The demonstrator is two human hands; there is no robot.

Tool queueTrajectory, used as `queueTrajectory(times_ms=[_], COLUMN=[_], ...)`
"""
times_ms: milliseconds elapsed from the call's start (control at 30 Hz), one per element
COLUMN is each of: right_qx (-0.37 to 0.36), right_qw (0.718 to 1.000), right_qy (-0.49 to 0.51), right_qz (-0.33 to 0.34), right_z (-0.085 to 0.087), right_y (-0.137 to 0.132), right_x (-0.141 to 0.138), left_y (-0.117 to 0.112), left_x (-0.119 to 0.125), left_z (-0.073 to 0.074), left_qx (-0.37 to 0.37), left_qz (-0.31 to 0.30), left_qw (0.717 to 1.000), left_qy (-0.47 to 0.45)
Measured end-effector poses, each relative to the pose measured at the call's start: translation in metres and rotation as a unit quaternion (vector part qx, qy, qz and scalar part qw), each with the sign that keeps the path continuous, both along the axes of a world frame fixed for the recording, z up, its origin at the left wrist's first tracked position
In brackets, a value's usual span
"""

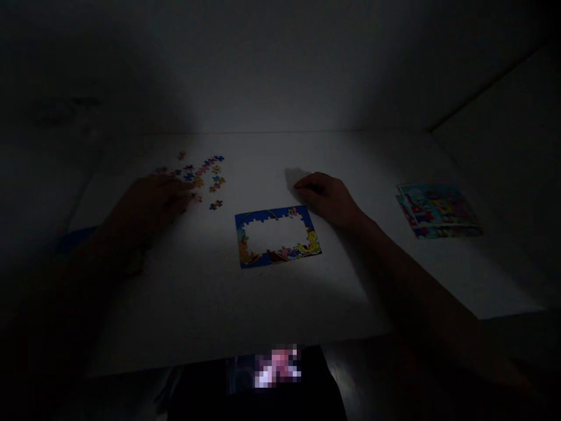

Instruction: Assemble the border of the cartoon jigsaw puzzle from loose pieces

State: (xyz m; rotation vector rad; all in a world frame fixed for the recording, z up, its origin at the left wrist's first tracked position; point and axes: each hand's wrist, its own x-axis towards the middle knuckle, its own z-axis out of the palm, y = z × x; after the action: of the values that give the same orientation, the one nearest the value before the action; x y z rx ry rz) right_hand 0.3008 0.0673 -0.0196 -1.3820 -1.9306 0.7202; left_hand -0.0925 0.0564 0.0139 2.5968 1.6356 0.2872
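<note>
My left hand (162,196) lies dark and low at the left of the white table, its fingertips at the edge of a scatter of small coloured jigsaw pieces (201,175). It shows nothing held. My right hand (326,199) rests on the table with curled fingers, just above and to the right of a blue-bordered jigsaw frame (277,255). That frame is a joined ring of pieces around a bare white centre. Dim light hides whether the right fingers hold anything.
A printed picture card or puzzle box lid (438,210) lies on the white table (210,304) at the right. A blue object (76,240) pokes out at the left edge. A pixelated bright screen (276,368) sits below the table's front edge.
</note>
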Motion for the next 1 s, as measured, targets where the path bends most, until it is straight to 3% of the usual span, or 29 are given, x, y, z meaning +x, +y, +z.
queueTrajectory(times_ms=[167, 300, 467, 567, 667, 1000], right_qx=[-0.021, -0.033, -0.044, -0.041, -0.03, -0.026], right_qw=[1.0, 0.999, 0.998, 0.998, 0.999, 0.999], right_qy=[-0.005, -0.016, -0.022, -0.019, -0.014, -0.018], right_qz=[-0.014, -0.019, -0.035, -0.036, -0.033, -0.013], right_z=[0.003, 0.006, 0.007, 0.006, 0.003, 0.004], right_y=[0.0, -0.001, -0.002, -0.001, 0.001, -0.001], right_x=[0.0, 0.0, -0.002, -0.002, -0.001, -0.002], left_y=[0.001, 0.004, 0.006, 0.006, 0.005, 0.009], left_x=[-0.025, -0.042, -0.029, -0.012, -0.001, 0.005], left_z=[0.019, 0.025, 0.005, -0.01, -0.016, -0.013], left_qx=[0.068, 0.091, 0.053, 0.012, 0.016, 0.005], left_qz=[0.15, 0.181, 0.116, 0.015, -0.069, -0.061], left_qw=[0.985, 0.978, 0.99, 0.998, 0.997, 0.997], left_qy=[-0.049, -0.055, -0.068, -0.056, -0.012, 0.041])
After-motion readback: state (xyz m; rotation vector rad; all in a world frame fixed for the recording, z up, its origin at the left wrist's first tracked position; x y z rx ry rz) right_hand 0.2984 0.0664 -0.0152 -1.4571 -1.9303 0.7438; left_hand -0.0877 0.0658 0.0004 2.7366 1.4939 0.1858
